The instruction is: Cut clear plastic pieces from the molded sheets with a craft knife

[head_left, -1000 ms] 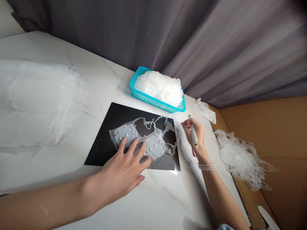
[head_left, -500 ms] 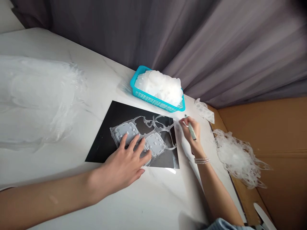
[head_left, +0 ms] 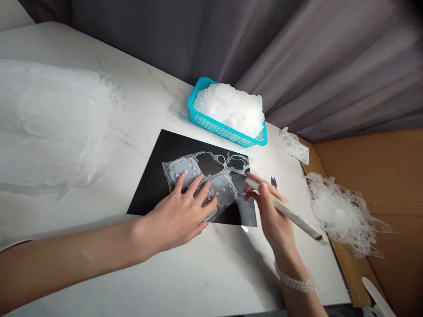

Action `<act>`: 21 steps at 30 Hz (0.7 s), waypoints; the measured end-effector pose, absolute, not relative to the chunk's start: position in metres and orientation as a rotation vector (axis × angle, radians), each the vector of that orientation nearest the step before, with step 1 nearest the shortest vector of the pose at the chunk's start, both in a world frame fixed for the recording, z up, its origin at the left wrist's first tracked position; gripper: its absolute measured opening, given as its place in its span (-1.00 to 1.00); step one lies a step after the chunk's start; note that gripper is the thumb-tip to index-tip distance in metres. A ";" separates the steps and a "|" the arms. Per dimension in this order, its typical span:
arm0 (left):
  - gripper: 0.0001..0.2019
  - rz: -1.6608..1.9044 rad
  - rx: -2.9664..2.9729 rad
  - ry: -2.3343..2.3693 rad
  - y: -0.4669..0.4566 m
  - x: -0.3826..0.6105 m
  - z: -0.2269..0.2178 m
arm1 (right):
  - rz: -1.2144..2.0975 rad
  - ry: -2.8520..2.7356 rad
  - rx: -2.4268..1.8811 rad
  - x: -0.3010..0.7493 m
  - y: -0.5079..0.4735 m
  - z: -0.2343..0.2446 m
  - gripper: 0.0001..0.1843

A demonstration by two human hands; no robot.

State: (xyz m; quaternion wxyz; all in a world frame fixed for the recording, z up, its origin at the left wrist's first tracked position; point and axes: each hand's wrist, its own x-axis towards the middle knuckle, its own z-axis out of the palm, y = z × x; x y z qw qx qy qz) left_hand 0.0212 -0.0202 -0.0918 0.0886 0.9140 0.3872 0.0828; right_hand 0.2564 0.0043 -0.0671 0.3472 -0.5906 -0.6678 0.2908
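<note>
A translucent silicone sheet (head_left: 211,174) with two button pads and cut-out loops lies on a black mat (head_left: 158,176). My left hand (head_left: 180,213) lies flat on the sheet, fingers spread over the two pads. My right hand (head_left: 272,215) is closed around a white pen-like tool (head_left: 287,211), whose tip touches the sheet's right edge near the mat's right side.
A teal basket (head_left: 224,130) heaped with white translucent pieces stands behind the mat. A tangle of clear trimmings (head_left: 343,213) lies at the right table edge, with a small scrap (head_left: 294,145) further back. Crumpled clear plastic (head_left: 56,127) covers the left. A brown cardboard wall (head_left: 380,171) stands at right.
My right hand swung back from the mat's far right corner toward me and turned the tool, so its tip now points at the sheet. My left hand stayed pressing the pads.
</note>
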 end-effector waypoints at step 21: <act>-0.47 0.224 2.692 1.123 -0.027 0.022 -0.097 | 0.765 -1.942 -1.463 0.213 -0.011 -0.074 -0.84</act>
